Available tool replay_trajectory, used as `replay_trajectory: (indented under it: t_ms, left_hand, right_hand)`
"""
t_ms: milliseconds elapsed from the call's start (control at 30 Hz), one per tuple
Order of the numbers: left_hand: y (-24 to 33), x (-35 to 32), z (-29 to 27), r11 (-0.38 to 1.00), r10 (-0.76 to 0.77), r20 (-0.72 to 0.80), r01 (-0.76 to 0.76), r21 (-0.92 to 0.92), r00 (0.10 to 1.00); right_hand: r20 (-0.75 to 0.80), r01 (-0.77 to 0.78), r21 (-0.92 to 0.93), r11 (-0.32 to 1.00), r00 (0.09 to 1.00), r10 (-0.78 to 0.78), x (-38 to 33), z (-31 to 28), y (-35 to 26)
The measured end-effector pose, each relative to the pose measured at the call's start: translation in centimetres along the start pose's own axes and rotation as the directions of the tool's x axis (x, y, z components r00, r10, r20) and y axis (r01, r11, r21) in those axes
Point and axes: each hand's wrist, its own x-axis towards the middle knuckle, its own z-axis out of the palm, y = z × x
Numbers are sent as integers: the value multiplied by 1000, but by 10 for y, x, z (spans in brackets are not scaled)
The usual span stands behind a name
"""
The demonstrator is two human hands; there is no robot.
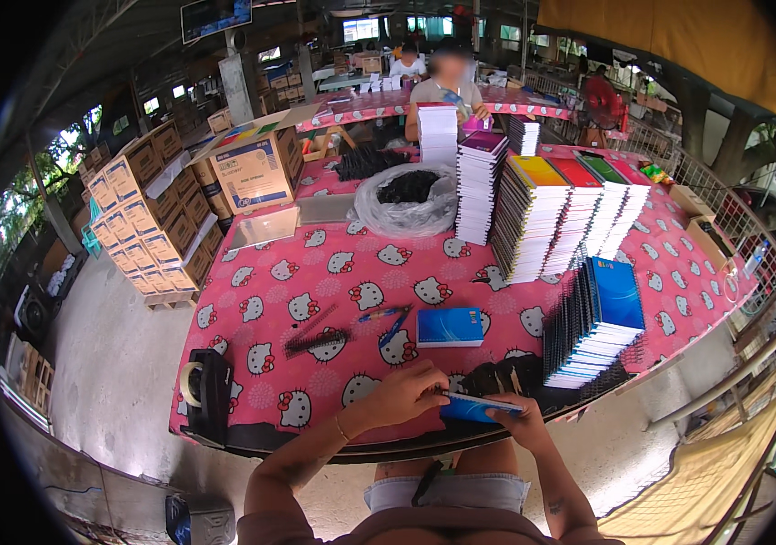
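A small blue notebook (472, 409) lies tilted at the table's near edge, held between both hands. My left hand (406, 391) pinches its left end from above. My right hand (517, 421) grips its right end from below. Just beyond them, another blue notebook (450, 327) lies flat on the pink cartoon-cat tablecloth (270, 272). A pile of black spiral binding combs (497, 374) sits behind the held notebook. To the right leans a tall stack of blue-covered spiral notebooks (599, 318).
A black tape dispenser (204, 389) stands at the near left corner. Loose black combs (315, 341) and a blue pen (394, 329) lie mid-table. Colourful notebook stacks (561, 213), a plastic bag of black combs (409, 195) and cardboard boxes (252, 163) fill the far side. A person (447, 82) sits opposite.
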Motion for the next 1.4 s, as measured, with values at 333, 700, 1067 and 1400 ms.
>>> replay_trajectory:
  t_ms: [333,700,1067,1400]
  left_hand:
    - [22,14,15,791,-4,-128,82,606,992]
    - [21,14,52,656,158,-201,49,753,967]
    - [22,-10,81,744,269,-163,-98,661,949]
    - [14,5,65,719,231,-182,-42,693,956]
  right_hand:
    - [-193,-13,162,987,980,45,1,27,-25]
    - [-355,54,137,989,935,-2,-7,26,-29]
    - [-290,41,238,970,956,31,-4,24,-51]
    - [-197,-30,263,964,977,85,0,49,-34]
